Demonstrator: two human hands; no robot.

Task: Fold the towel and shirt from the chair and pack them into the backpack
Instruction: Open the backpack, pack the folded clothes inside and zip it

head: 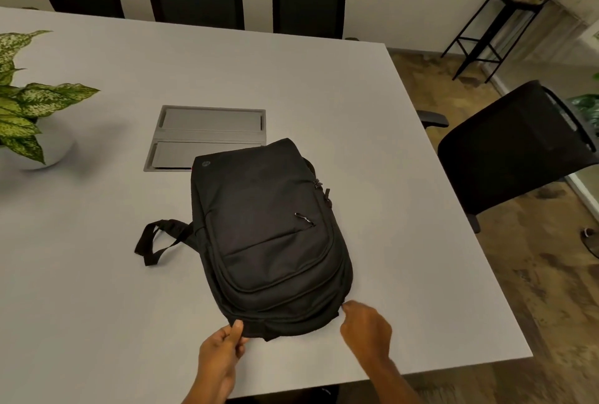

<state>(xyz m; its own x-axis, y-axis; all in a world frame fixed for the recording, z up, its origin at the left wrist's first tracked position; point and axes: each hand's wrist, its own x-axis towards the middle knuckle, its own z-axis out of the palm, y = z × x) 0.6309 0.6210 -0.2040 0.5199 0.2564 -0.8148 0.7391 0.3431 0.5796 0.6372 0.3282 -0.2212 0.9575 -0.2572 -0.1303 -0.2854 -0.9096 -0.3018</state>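
Observation:
A black backpack (269,235) lies flat on the grey table (97,274), front face up, its zips closed as far as I can see. One shoulder strap (155,241) sticks out to the left. My left hand (223,351) pinches the fabric at the bag's near left corner. My right hand (366,329) is at the near right corner, fingertips closed on what looks like a zip pull at the bag's edge. No towel or shirt is in view.
A potted plant (29,105) stands at the table's left. A recessed cable box (207,137) sits behind the backpack. Black office chairs line the far side, one chair (512,147) stands to the right. A metal stool (518,4) is at the back right.

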